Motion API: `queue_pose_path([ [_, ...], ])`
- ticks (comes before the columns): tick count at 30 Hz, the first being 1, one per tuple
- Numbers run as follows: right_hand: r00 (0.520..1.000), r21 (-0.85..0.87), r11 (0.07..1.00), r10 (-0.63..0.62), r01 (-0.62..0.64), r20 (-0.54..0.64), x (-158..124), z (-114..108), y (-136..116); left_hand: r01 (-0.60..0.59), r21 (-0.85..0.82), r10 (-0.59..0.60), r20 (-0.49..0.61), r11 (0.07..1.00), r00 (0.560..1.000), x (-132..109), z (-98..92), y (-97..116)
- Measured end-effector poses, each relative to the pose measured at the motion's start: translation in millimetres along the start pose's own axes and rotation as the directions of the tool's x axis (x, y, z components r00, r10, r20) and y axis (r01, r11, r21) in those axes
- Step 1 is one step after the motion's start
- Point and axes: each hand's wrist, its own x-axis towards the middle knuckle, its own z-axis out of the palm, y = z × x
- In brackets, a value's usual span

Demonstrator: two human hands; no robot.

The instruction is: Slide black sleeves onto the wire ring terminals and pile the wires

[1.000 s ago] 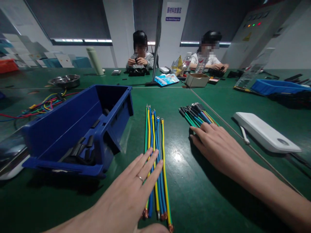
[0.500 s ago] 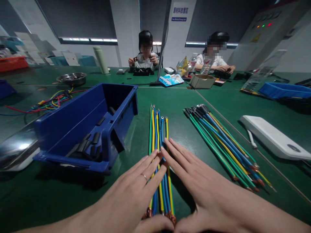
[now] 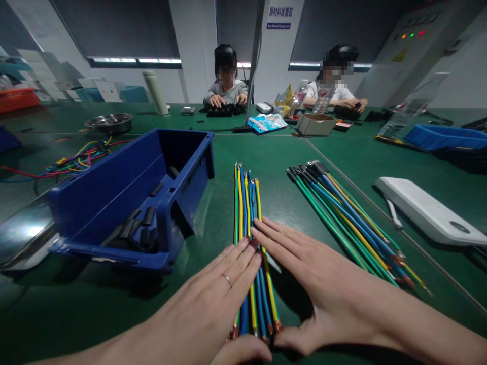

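Several yellow, blue and green cables (image 3: 241, 203) lie side by side on the table, with metal lugs at the far ends and bare copper at the near ends. My left hand (image 3: 216, 289) rests across them from the left, fingers stretched out, a ring on one finger. From the right, my right hand (image 3: 304, 268) touches the outer yellow cable with its fingertips, its fingers straight and its thumb by the copper ends. Neither hand is closed round a cable. Parts of the cables are hidden beneath the fingers.
Left stands a blue bin (image 3: 114, 187) holding black sleeve pieces (image 3: 133, 230). A second cable bundle (image 3: 342, 218) with black-sleeved ends lies right, beside a white power bank (image 3: 429, 210). Loose wires (image 3: 81, 162) and a metal bowl (image 3: 108, 122) are back left. Two people sit opposite.
The right thumb has moved right, away from the left thumb. The outer yellow cable's far end has shifted left towards the others. Opposite, one person's hands have lowered to the table.
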Motion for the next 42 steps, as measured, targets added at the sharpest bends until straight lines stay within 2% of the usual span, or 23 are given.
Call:
queue_pose_path([
  [6, 0.999, -0.081, 0.997, -0.014, 0.010, -0.041, 2, 0, -1, 0.069, 0.011, -0.069, 0.103, 0.998, 0.992, 7, -8.2, 5],
  [11, 0.998, -0.020, 1.000, -0.024, 0.023, -0.051, 2, 3, -4, 0.112, -0.023, -0.108, 0.139, 0.993, 0.984, 5, -7.9, 5],
  [14, 0.997, 0.018, 1.000, -0.018, 0.020, -0.073, 2, 7, -5, 0.091, -0.039, -0.086, 0.116, 0.995, 0.990, 3, -6.5, 5],
  [19, 0.994, 0.030, 0.998, -0.047, 0.050, -0.100, 0, 9, -5, 0.022, 0.055, -0.026, 0.072, 0.998, 0.997, 0, -5.7, 6],
  [23, 0.989, 0.029, 0.996, -0.083, 0.087, -0.121, 0, 5, -3, 0.017, 0.029, -0.018, 0.026, 0.999, 0.999, 1, -4.6, 6],
  [27, 0.983, 0.057, 0.994, -0.086, 0.096, -0.160, 0, 4, -2, 0.033, 0.017, -0.034, 0.033, 0.999, 0.999, 3, -6.5, 8],
  [35, 0.986, 0.082, 0.993, -0.072, 0.085, -0.147, -4, 0, -2, -0.031, 0.169, 0.030, 0.014, 0.985, 0.999, 5, 2.5, 4],
  [42, 0.994, 0.163, 0.984, -0.056, 0.071, -0.095, 0, -11, 0, -0.044, 0.137, 0.045, -0.006, 0.990, 0.999, 3, 7.9, 1],
])
